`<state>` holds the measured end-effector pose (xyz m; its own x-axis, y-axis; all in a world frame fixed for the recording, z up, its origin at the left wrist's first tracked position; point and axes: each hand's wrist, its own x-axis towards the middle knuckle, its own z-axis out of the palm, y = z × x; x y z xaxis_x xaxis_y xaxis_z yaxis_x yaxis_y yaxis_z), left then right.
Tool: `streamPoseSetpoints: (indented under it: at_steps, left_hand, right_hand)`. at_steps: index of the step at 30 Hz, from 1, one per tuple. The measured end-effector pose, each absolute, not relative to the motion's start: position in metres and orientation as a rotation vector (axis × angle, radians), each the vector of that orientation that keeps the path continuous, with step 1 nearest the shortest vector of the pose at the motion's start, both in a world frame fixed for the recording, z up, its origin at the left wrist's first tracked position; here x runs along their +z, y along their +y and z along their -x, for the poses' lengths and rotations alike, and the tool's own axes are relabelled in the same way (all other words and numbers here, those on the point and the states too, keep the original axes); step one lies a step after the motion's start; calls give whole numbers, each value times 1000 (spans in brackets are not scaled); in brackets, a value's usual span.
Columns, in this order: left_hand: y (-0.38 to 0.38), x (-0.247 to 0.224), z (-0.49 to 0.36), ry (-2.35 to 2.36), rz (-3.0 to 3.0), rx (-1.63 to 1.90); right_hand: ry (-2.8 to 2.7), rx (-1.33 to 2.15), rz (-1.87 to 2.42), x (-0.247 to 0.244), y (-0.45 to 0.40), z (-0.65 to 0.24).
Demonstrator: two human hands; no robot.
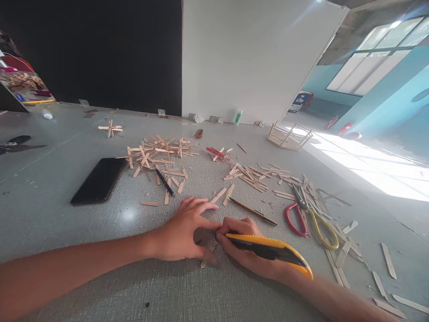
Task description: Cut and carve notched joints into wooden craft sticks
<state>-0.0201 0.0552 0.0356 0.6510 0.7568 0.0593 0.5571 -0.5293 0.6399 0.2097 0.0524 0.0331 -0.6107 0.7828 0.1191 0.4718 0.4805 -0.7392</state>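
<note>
Yellow cutter [271,251] sits in right hand [244,258]; blade obscured.

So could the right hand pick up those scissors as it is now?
Probably not as it is: the right hand is wrapped around a yellow cutter, though the scissors lie nearby, uncovered.

Craft workshop, by our reading. We list: 1 grey tabletop [50,174], strewn with loose wooden sticks [251,181]; 1 pair of scissors [302,204], handles red and yellow; 1 yellow-and-black cutter [264,248]; 1 black panel [117,53] and 1 pale panel [248,53] upright at the far side, metal brackets [161,112] along their foot. Beyond, we note 1 blue wall [407,80] and 1 large paned window [355,72].
</note>
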Motion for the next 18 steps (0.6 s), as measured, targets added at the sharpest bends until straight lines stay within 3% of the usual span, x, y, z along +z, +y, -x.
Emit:
streamPoseSetpoints:
  at_steps: [18]
  left_hand:
    - [46, 42, 15, 1073, -2429, 321]
  right_hand:
    - [-2314, 983, 1023, 37, 53, -210]
